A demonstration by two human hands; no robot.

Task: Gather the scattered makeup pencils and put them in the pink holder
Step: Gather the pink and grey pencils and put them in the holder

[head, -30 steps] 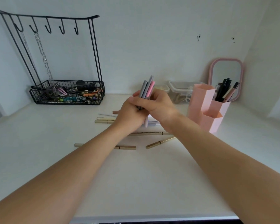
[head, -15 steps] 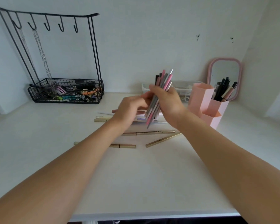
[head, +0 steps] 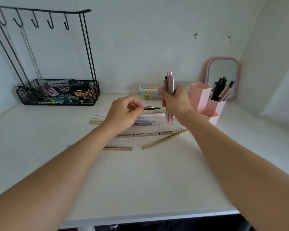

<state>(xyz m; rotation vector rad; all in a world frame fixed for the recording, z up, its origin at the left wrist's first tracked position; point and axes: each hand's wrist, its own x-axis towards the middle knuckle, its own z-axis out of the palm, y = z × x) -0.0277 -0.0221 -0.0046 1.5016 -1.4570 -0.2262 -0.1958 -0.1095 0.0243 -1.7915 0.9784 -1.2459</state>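
Note:
My right hand grips an upright bundle of pink and grey makeup pencils, just left of the pink holder. The holder's back compartment holds several dark pens. My left hand hovers with loosely curled fingers over more pencils lying on the white table: a lilac one, a grey one and a dark one. Three gold pencils lie nearer me: one, a slanted one and one partly under my left forearm.
A black wire rack with hooks and a basket of clutter stands at the back left. A small clear box sits by the wall behind my hands. A pink-framed mirror leans behind the holder. The table's front edge runs below.
My hands have come apart. The right hand carried the pencil bundle to the right toward the holder and turned it upright. The left hand let go and dropped toward the table's pencils.

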